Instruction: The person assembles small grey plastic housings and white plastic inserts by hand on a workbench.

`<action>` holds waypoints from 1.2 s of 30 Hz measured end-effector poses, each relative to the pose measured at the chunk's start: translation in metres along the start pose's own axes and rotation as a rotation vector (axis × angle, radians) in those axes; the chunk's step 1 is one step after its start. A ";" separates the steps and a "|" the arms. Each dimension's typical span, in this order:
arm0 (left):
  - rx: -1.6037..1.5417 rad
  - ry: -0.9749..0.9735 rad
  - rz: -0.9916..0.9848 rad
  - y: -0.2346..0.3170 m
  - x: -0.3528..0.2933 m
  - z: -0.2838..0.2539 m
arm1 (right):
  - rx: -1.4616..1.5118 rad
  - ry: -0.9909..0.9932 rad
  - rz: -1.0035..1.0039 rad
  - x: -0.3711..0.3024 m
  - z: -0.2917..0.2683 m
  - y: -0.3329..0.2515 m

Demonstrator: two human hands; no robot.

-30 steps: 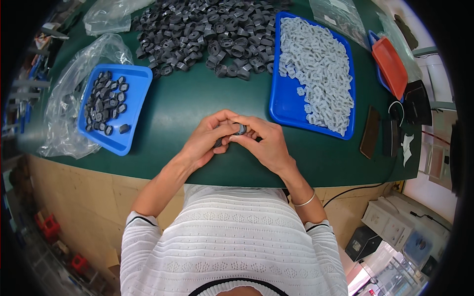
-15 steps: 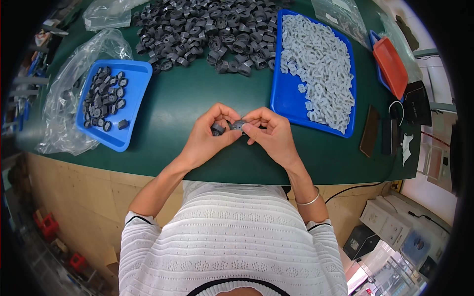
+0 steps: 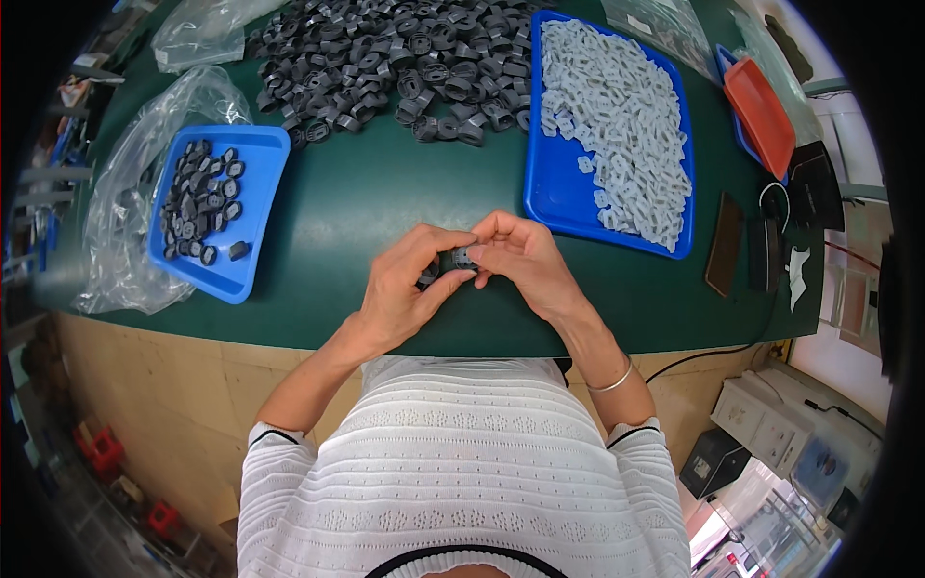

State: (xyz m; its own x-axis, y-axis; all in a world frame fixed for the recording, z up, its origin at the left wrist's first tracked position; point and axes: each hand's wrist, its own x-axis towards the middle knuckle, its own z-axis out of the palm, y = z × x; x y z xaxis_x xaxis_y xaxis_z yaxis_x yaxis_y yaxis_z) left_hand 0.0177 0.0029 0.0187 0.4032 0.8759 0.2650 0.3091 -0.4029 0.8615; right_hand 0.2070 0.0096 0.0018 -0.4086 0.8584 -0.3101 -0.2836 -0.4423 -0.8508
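Note:
Above the table's near edge, my two hands meet around a small dark grey plastic housing (image 3: 462,257). My left hand (image 3: 393,291) is closed, its index finger along the top of the housing and its thumb under it. A second dark housing (image 3: 429,276) shows partly inside the left fingers. My right hand (image 3: 528,266) pinches the same housing from the right, its thumb pressed on the face. Whether a light grey insert sits in that face is too small to tell. The right fingertips are partly hidden behind the housing.
A big heap of dark housings (image 3: 385,67) covers the far table. At left, a blue tray (image 3: 267,159) holds several dark pieces beside a clear plastic bag (image 3: 111,212). At right, a blue tray (image 3: 554,183) carries many light grey inserts, with a phone-like slab (image 3: 723,246) beyond.
Both hands have come slightly nearer to me. My left fingers have closed over the housing's top, and the right thumb now presses on its face. The view has shifted a little.

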 end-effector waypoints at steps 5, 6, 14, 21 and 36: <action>-0.034 -0.004 0.038 -0.008 -0.001 0.004 | 0.058 -0.012 -0.045 0.005 0.001 0.011; -0.053 -0.014 0.041 -0.008 0.000 0.004 | 0.061 -0.010 -0.047 0.004 0.002 0.010; -0.118 -0.027 -0.006 -0.014 0.001 0.004 | 0.020 -0.039 -0.023 0.001 0.000 -0.001; -0.074 -0.072 0.031 -0.012 -0.002 0.003 | -0.037 -0.060 -0.056 0.001 -0.001 0.010; -0.661 0.071 -0.717 -0.021 0.003 0.000 | -0.503 0.022 -0.220 0.001 0.020 -0.020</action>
State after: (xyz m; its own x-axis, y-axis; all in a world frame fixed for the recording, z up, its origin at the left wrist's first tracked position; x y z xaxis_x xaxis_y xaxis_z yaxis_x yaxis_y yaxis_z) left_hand 0.0126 0.0140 0.0009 0.2481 0.8780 -0.4094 -0.0933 0.4423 0.8920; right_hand 0.1953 0.0143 0.0269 -0.3670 0.9242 -0.1058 0.0911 -0.0775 -0.9928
